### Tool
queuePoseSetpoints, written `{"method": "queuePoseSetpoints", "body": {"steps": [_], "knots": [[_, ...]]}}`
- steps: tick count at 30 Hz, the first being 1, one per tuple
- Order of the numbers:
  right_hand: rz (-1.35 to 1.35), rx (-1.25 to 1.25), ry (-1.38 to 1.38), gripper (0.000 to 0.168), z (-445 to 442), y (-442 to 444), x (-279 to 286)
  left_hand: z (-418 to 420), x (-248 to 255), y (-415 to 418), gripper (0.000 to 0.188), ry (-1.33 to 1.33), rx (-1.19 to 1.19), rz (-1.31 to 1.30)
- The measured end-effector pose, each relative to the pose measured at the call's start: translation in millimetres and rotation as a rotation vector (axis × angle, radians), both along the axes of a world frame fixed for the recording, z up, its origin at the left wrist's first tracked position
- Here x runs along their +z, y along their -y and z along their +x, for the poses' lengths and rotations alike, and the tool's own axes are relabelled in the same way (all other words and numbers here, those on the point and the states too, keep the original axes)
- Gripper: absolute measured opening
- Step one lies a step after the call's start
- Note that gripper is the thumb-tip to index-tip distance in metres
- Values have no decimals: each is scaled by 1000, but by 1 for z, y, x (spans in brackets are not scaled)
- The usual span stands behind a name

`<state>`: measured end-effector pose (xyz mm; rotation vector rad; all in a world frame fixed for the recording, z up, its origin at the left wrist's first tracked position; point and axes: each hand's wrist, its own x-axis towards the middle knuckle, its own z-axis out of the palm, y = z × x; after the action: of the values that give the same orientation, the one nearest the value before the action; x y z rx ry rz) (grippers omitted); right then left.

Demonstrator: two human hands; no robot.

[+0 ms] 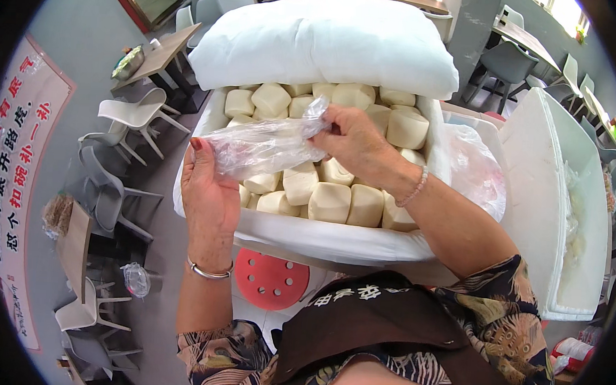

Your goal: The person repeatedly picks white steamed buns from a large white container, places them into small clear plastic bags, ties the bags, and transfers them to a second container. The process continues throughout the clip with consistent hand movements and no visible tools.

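A clear plastic bag is stretched between my two hands. My left hand grips its left end, thumb on top. The bunched right end sits in the fingers of my right hand. Nothing solid shows inside the bag. Below it, a cloth-lined box holds many white steamed buns, some hidden by the bag and my hands. A thick white quilted cover is folded back over the far side of the box.
Beside the box on the right lie plastic bags and an upright white foam lid or box. A red round stool stands beneath the near edge. Chairs and tables line the left; a metal bowl rests on one table.
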<state>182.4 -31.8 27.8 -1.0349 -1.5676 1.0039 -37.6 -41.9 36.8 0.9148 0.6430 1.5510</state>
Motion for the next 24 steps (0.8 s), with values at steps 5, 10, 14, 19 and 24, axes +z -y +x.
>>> {"method": "queuePoseSetpoints", "body": {"steps": [5,10,14,19,24], "knots": [[-103,-135,-185,17,5,6,9,-2,-2,0,34,20,-66,-21],[-198,103,-633,21,18,15,19,1,0,5,17,-721,-18,170],[-169,234,-768,22,14,13,21,-5,1,1,20,-679,196,171],[117,-22,-10,26,2,22,14,-23,5,-11,18,-781,540,215],[440,-344,240,34,6,12,3,-29,7,1,22,-300,85,144]]}}
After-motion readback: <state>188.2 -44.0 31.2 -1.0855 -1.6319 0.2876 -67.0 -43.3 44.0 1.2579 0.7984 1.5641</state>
